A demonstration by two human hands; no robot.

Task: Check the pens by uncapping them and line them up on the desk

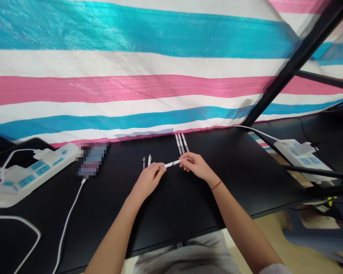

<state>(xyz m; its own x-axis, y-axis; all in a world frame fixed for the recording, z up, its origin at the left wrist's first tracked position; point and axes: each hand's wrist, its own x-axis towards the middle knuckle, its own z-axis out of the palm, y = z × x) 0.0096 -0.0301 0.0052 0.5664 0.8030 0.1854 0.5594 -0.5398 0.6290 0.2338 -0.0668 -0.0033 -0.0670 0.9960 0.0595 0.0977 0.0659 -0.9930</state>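
My left hand [151, 178] pinches one end of a slim white pen [168, 165] with a grey tip part. The other end sits between the thumb and fingers of my right hand [196, 166]. The pen is held nearly level, just above the black table. A dark line crosses it near the middle; whether it is one piece or two parts there, I cannot tell. Beyond my right hand, three white and grey pens [181, 144] lie side by side. Past my left hand lie a dark grey piece [144, 163] and a white pen-like piece [149, 159], both partly hidden by that hand.
A phone [93, 160], blurred out, lies on the left with a white cable [70, 217] running from it. White power strips stand at the left [40, 171] and right [304, 158]. A striped sheet [148, 87] hangs behind the black table [246, 171]; a black metal frame [288, 80] slants at right.
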